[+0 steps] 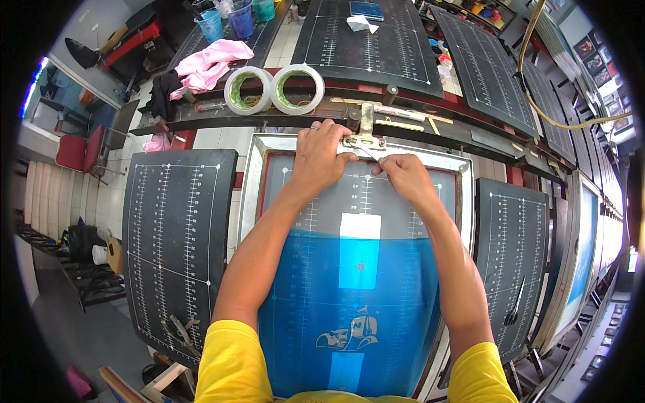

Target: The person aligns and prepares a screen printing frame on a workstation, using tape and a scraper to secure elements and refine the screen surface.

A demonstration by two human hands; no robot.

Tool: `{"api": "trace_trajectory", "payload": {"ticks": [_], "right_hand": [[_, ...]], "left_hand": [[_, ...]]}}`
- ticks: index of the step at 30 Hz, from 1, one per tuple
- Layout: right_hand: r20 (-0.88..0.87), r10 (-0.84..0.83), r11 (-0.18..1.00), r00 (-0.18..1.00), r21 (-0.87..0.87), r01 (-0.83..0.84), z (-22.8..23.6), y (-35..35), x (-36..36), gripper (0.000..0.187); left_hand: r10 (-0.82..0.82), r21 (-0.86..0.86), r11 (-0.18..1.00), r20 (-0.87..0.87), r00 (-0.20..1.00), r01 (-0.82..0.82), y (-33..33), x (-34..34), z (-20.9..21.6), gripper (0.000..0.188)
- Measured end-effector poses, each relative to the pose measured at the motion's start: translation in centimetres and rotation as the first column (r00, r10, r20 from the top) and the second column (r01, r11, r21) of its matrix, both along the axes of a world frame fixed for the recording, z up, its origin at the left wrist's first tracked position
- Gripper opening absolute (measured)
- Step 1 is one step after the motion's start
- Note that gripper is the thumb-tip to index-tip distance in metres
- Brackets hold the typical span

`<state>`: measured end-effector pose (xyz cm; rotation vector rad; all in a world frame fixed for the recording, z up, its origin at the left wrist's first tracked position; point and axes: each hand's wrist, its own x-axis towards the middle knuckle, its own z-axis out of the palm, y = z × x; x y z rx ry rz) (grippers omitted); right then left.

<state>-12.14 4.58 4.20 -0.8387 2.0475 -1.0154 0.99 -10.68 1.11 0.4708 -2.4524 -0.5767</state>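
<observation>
A silk-screen frame [275, 143] with a metal rim lies in front of me, its mesh partly coated blue [302, 269] with a small vehicle design near my body. Through the mesh a white rectangle and ruled lines show. A metal clamp [366, 140] meets the far rim at its middle. Just left of it, my left hand [322, 151] is closed over that rim, fingers on the far side and thumb near the clamp. My right hand [405, 176] pinches a thin metal rod [369, 155] against the clamp's right part; the rod's kind is too small to tell.
Dark ruled boards flank the frame at left [178, 235] and right [514, 248]; scissors-like tool [517, 302] on the right one. Beyond the clamp runs a rail [235, 119] with two tape rolls [299, 89]. Pink cloth [211, 64] and plastic cups [240, 19] lie farther off.
</observation>
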Motion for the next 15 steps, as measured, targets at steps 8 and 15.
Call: {"api": "trace_trajectory", "payload": {"ticks": [8, 15], "right_hand": [[-0.003, -0.020, 0.999, 1.000, 0.049, 0.020, 0.1, -0.7, 0.3, 0.028], [0.232, -0.063, 0.998, 0.971, -0.016, 0.069, -1.7, -0.4, 2.4, 0.028]], "left_hand": [[-0.008, -0.011, 1.000, -0.022, 1.000, 0.008, -0.2, 0.1, -0.2, 0.040], [-0.005, -0.036, 0.999, -0.026, 1.000, 0.004, -0.1, 0.1, -0.5, 0.038]]}}
